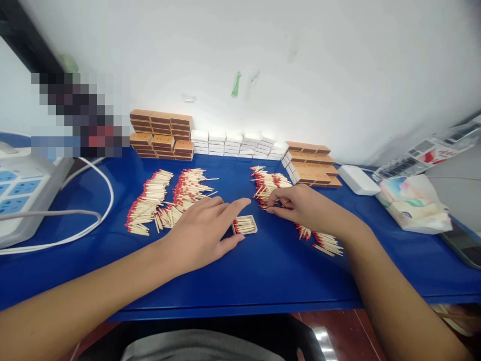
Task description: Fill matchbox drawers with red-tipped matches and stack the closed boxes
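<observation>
A small white matchbox tray [251, 231] with red-tipped matches in it lies on the blue table. My left hand [205, 228] is beside it, thumb and index finger spread around its left end; the thumb is by the near edge. The left palm hides part of the tray and of the match pile behind it. My right hand [295, 203] has its thumb and fingers pinched together at a loose pile of matches [265, 180]. What is in that pinch, if anything, is too small to make out. More matches [326, 243] lie under and right of this hand.
Match heaps [150, 198] spread at left. Along the wall stand brown matchboxes [161, 133], white trays [233, 143] and more brown boxes [311, 168]. A power strip [22, 195] with looping cables is at far left. A white adapter [358, 179] and tissue pack [413, 205] lie right.
</observation>
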